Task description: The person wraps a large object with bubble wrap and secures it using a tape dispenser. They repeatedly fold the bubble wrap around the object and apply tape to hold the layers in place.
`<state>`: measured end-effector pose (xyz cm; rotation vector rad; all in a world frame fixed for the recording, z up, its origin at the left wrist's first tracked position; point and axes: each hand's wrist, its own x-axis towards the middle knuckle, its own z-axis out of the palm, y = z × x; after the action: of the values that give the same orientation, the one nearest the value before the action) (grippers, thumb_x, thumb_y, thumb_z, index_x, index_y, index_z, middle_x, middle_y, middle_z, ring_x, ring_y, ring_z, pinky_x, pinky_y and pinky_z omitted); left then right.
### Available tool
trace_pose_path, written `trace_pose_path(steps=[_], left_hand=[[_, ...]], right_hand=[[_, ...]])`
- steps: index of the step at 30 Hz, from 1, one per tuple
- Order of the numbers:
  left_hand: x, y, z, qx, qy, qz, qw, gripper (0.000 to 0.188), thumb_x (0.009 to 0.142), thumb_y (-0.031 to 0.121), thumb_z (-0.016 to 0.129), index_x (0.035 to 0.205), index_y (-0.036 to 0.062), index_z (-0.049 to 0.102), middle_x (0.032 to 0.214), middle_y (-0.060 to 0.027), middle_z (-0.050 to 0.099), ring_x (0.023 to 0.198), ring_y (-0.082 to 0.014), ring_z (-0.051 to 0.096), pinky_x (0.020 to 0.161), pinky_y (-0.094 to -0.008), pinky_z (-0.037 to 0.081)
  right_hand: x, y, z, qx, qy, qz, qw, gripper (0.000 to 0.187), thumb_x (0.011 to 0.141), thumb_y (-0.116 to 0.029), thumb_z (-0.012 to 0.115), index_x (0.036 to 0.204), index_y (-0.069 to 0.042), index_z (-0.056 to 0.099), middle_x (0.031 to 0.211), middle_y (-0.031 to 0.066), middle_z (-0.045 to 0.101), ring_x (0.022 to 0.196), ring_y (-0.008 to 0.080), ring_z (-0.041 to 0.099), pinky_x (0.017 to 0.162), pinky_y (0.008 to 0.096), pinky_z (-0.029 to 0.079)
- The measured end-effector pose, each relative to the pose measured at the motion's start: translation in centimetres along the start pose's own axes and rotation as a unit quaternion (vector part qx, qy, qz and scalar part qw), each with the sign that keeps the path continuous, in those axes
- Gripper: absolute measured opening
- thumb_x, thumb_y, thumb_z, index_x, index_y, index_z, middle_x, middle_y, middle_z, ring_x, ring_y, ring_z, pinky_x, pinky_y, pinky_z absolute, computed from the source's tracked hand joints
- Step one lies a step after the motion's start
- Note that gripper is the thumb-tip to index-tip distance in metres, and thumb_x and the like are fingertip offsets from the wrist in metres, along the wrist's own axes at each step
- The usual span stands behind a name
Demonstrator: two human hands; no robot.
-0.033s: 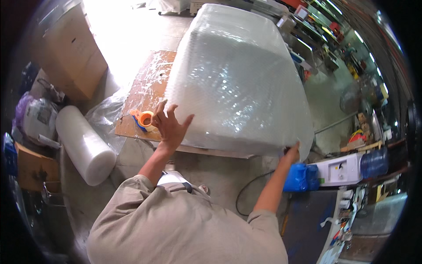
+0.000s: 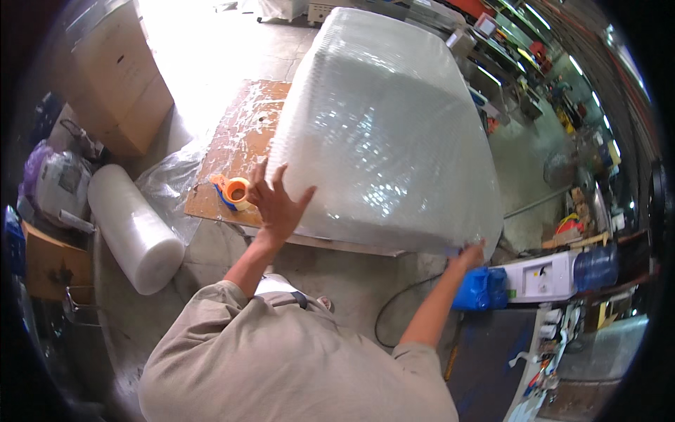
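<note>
A large block wrapped in shiny bubble wrap (image 2: 380,133) lies on a brown board (image 2: 232,133). My left hand (image 2: 281,207) is at its near left corner, fingers spread and thumb out, with nothing held. Whether that palm touches the wrap I cannot tell. At the near right corner, my right hand (image 2: 470,257) has its fingers curled in by the lower edge of the wrap. Something small and bluish shows at those fingers, too small to name. A roll of orange-yellow tape (image 2: 237,193) sits on the board just left of my left hand.
On the floor at left lies a big roll of bubble wrap (image 2: 133,228), with loose clear film (image 2: 176,183) beside it. Behind stands a tall cardboard box (image 2: 119,77). A blue jug (image 2: 478,288) and a white water dispenser (image 2: 541,274) are close to my right arm.
My right hand has shifted slightly down along the near right corner. My left hand is a little lower and further right, still spread.
</note>
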<state>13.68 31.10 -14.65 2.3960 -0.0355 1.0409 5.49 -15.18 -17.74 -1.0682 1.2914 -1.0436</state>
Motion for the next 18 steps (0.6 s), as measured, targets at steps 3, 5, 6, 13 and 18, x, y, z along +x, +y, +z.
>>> trace_pose_path(steps=[3, 5, 6, 13, 18], left_hand=[[0.5, -2.0, 0.9, -0.029, -0.078, 0.01, 0.996, 0.086, 0.082, 0.047, 0.081, 0.155, 0.0236, 0.042, 0.163, -0.0267, 0.019, 0.151, -0.0444, 0.018, 0.115, -0.0599, 0.018], [0.5, -3.1, 1.4, -0.078, -0.103, 0.046, 0.991, 0.084, 0.084, 0.044, 0.08, 0.156, 0.0247, 0.042, 0.164, -0.0282, 0.019, 0.153, -0.045, 0.015, 0.116, -0.0599, 0.017], [0.4, -3.8, 1.5, -0.102, -0.115, 0.058, 0.986, 0.083, 0.085, 0.043, 0.08, 0.157, 0.0253, 0.042, 0.164, -0.0289, 0.019, 0.153, -0.0452, 0.014, 0.116, -0.0598, 0.017], [2.2, -7.7, -0.2, -0.02, -0.168, 0.419, 0.892, 0.065, 0.098, 0.032, 0.038, 0.154, 0.0001, 0.041, 0.167, -0.0205, 0.026, 0.159, -0.0267, 0.018, 0.126, -0.0576, 0.008], [4.3, -9.2, -2.6, -0.075, -0.223, 0.435, 0.869, 0.067, 0.099, 0.035, 0.036, 0.152, -0.0065, 0.041, 0.165, -0.0199, 0.031, 0.157, -0.0307, 0.02, 0.129, -0.0482, 0.011]], right_hand=[[-10.4, -4.9, 0.2, 0.096, 0.056, -0.217, 0.97, 0.037, 0.095, -0.03, 0.057, 0.08, 0.003, 0.066, 0.094, 0.0145, 0.068, 0.074, 0.0248, 0.063, 0.065, 0.0404, 0.051], [-20.5, -7.0, 3.0, 0.071, -0.003, -0.339, 0.938, 0.035, 0.094, -0.028, 0.054, 0.076, 0.001, 0.063, 0.089, 0.0118, 0.065, 0.075, 0.023, 0.061, 0.068, 0.0387, 0.05], [-26.4, -6.9, 4.5, -0.028, -0.093, -0.392, 0.915, 0.035, 0.096, -0.025, 0.049, 0.076, 0.0, 0.064, 0.081, 0.0087, 0.059, 0.078, 0.0223, 0.059, 0.074, 0.0386, 0.049], [-59.3, 4.7, 21.5, -0.419, -0.746, -0.367, 0.365, 0.06, 0.094, -0.055, 0.065, 0.109, 0.003, 0.07, 0.095, 0.0252, 0.074, 0.093, 0.0396, 0.072, 0.083, 0.0461, 0.057], [-62.6, 17.2, 25.0, -0.577, -0.689, -0.339, 0.278, 0.069, 0.09, -0.063, 0.066, 0.113, 0.003, 0.069, 0.11, 0.0243, 0.072, 0.105, 0.0384, 0.07, 0.091, 0.0473, 0.055]])
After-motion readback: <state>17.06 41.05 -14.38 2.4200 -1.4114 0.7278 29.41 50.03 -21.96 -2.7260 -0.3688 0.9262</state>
